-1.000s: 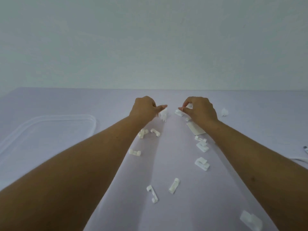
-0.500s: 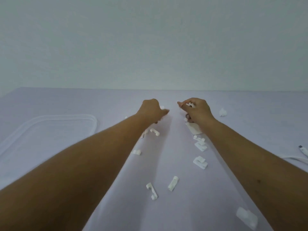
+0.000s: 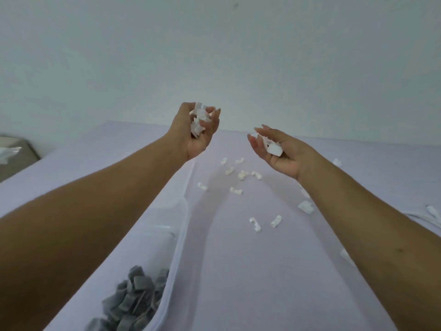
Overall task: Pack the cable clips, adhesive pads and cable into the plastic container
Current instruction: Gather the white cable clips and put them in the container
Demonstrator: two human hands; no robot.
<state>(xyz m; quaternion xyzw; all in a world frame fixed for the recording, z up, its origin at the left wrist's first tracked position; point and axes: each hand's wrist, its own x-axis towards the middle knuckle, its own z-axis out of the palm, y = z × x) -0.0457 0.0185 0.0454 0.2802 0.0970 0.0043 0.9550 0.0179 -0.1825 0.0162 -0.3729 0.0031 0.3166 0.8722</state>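
**Both your hands hold white clips up over the table**

Closest to you, at the bottom left, is the clear plastic container [image 3: 177,235]. A pile of grey clips [image 3: 133,299] lies inside it, partly hidden under your left arm.

A bit farther out, white clips [image 3: 254,224] lie loose on the pale purple table [image 3: 238,283], to the right of the container. More of them sit in a little bunch [image 3: 242,174] farther away. At the right edge you can see a bit of the white cable [image 3: 432,212].

Farthest out are your hands, both lifted off the table with the palms up. Your left hand [image 3: 199,130] is curled like a cup around a heap of white clips [image 3: 199,120]. Your right hand [image 3: 278,151] is half open, fingers bent a little, with a few white clips [image 3: 273,146] resting in the palm. The two hands are apart.
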